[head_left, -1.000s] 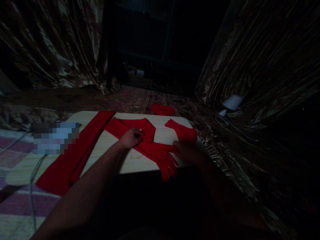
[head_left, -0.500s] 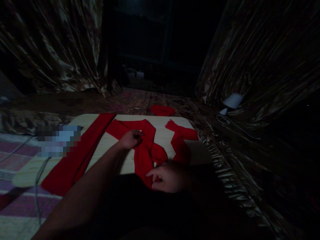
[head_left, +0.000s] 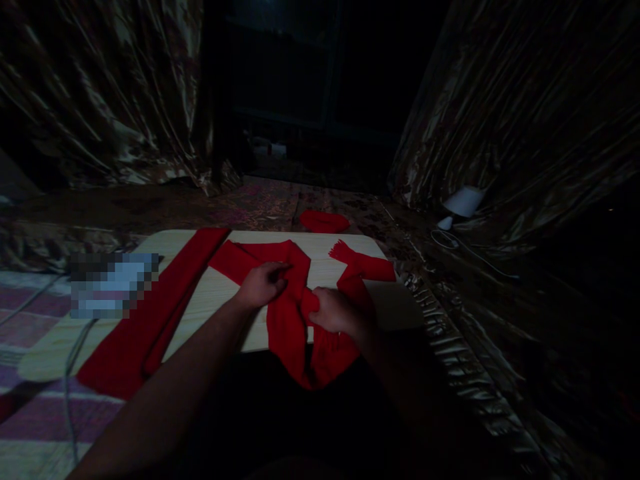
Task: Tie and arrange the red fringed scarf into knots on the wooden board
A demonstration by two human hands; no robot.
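The right grip clutches one red, fringed fabric scarf; the left grip rests atop it — whether pinching, I cannot tell. Left of both — one folded red cloth strip.

Patterned curtains flank dark framed panes (the light is dim), a white-shaded lamp standing at right.

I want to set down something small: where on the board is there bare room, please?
The board shows bare wood between the long red strip and the left forearm, and between the folded red scarf and the fringed end. Crowded: the near middle, where scarf and right hand meet.
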